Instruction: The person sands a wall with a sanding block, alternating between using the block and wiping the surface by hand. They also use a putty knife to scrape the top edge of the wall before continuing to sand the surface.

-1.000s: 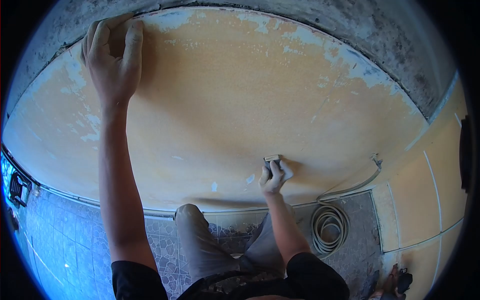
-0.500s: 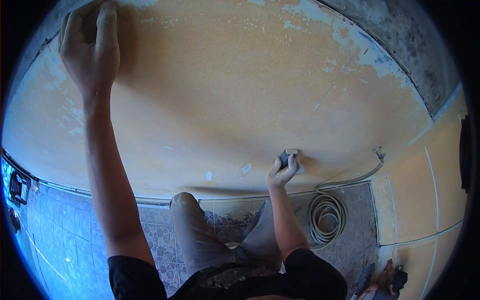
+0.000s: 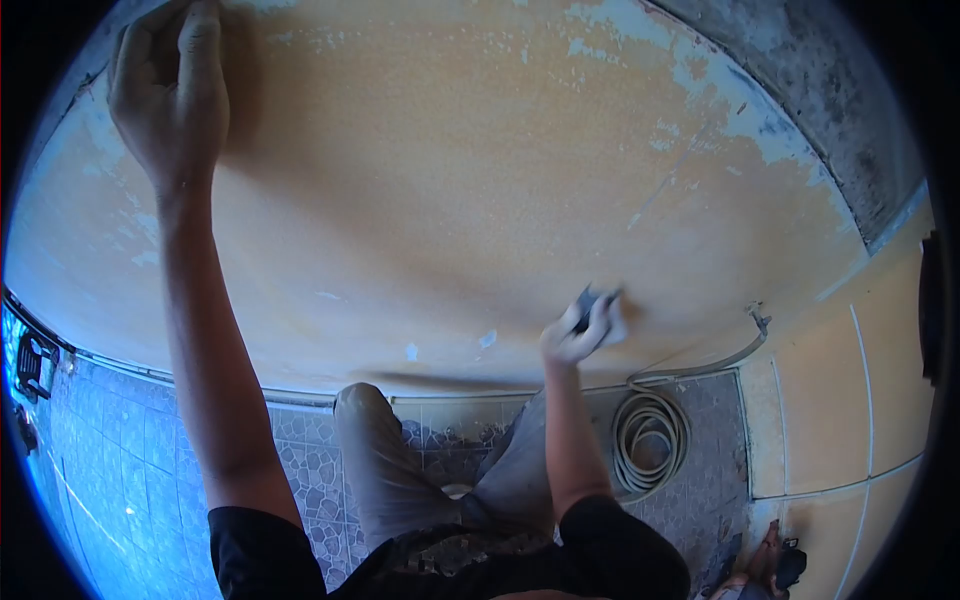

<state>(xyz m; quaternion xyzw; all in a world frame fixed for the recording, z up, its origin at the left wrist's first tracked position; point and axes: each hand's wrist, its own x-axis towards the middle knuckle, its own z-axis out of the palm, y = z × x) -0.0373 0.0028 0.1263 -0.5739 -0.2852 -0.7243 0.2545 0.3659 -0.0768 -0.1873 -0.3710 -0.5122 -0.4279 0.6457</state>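
Note:
A peach-coloured wall [image 3: 430, 170] with patches of worn paint fills the view in front of me. High at the left, my left hand [image 3: 172, 100] is raised against it with the fingers curled; the fingertips are cut off by the frame edge, and what they hold, if anything, is hidden. Low on the wall, right of centre, my right hand [image 3: 578, 335] grips a small dark block [image 3: 587, 306] with a pale sheet around it, pressed to the surface. Motion blurs the block and the fingers.
A coiled hose [image 3: 650, 445] lies on the tiled floor [image 3: 130, 430] at the right and runs up to a wall tap [image 3: 758, 318]. A person's bare limb [image 3: 768, 560] shows at the bottom right. A dark chair [image 3: 35, 365] stands at the far left.
My right hand and the block have shifted slightly right and the block has tilted. My left hand sits a little further left in view.

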